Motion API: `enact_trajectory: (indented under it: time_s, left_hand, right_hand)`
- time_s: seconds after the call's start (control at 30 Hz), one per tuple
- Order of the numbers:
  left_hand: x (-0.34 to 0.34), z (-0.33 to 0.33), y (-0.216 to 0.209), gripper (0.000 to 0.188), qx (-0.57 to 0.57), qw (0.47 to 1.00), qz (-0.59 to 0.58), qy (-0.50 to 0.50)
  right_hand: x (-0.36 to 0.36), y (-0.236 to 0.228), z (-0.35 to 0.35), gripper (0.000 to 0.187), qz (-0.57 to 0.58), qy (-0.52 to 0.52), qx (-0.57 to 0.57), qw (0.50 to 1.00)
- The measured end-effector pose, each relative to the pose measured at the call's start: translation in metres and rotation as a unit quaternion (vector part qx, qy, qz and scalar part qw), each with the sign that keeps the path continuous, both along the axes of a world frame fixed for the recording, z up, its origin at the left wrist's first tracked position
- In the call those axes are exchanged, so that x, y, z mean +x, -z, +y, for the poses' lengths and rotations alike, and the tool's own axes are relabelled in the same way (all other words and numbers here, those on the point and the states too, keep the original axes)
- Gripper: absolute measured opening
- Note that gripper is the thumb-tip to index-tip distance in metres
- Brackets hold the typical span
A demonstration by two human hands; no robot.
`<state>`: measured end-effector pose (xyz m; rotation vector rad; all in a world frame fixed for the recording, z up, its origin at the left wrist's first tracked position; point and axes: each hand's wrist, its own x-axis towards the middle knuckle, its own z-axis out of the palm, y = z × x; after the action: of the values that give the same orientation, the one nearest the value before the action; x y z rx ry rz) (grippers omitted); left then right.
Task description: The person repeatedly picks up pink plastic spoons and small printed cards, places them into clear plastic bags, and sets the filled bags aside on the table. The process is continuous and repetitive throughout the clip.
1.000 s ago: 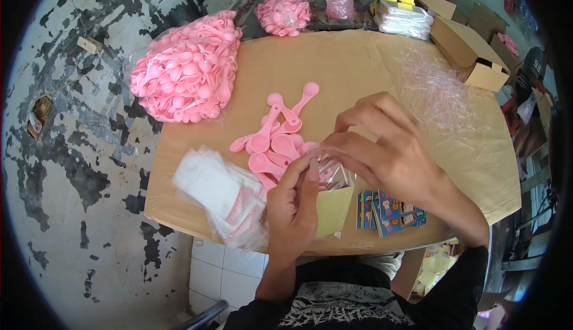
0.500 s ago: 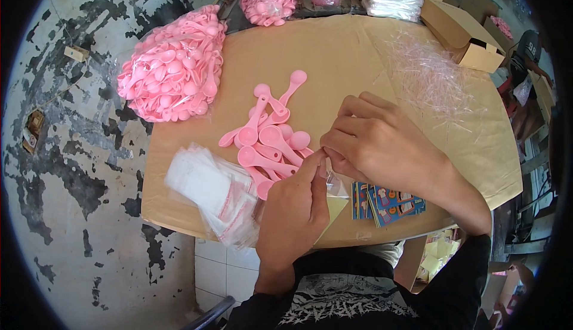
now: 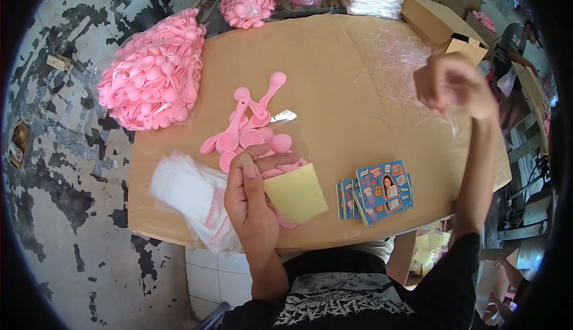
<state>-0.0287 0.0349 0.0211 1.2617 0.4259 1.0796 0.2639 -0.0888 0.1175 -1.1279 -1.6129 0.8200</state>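
Observation:
A clear plastic bag (image 3: 305,145) with a pale yellow card (image 3: 296,194) in it is held between the thumb and fingers of my left hand (image 3: 255,196). Behind that hand lies a loose heap of pink plastic measuring spoons (image 3: 236,128), partly covered by the bag. My right hand (image 3: 452,85) is raised at the far right, over the edge of a pile of thin clear plastic strips (image 3: 401,61). Motion smears its fingers, which look curled; whether they hold a strip is unclear. A stack of clear bags (image 3: 194,190) lies left of my left hand.
Blue printed cards (image 3: 385,193) lie stacked near the front edge of the brown paper-covered table (image 3: 334,91). A big bag of pink spoons (image 3: 152,73) stands at the far left. Bundled clear packets (image 3: 375,5) and a cardboard box (image 3: 439,22) are at the back; another person (image 3: 514,43) is beyond.
My right hand has left my left hand and moved up and right to the strip pile. My left hand still holds the bag, with the yellow card now in plain sight. The whole view has shifted slightly.

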Motion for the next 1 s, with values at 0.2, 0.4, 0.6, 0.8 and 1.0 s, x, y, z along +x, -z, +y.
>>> enact_trajectory:
  time_s: [0.2, 0.4, 0.6, 0.8, 1.0]
  left_hand:
    - [-0.004, -0.001, 0.010, 0.027, -0.065, 0.998, 0.010, 0.013]
    - [0.002, -0.007, -0.001, 0.029, -0.082, 0.993, 0.006, 0.080]
    - [0.000, -0.001, 0.006, 0.037, -0.050, 0.991, -0.037, 0.116]
    - [-0.001, -0.004, 0.017, 0.028, -0.123, 0.987, 0.022, 0.097]
    - [0.005, -0.005, 0.016, 0.024, 0.000, 0.999, 0.032, 0.038]
  right_hand:
    - [0.065, 0.053, -0.015, 0.032, -0.334, 0.475, -0.021, 0.814]
    - [-0.067, 0.044, 0.020, 0.031, -0.121, 0.206, 0.037, 0.970]
    - [-0.118, 0.063, 0.036, 0.024, -0.080, 0.113, -0.094, 0.986]
    - [-0.125, 0.073, 0.037, 0.015, 0.092, 0.134, -0.052, 0.985]
    - [-0.114, 0.074, 0.037, 0.012, -0.037, 0.099, 0.005, 0.994]
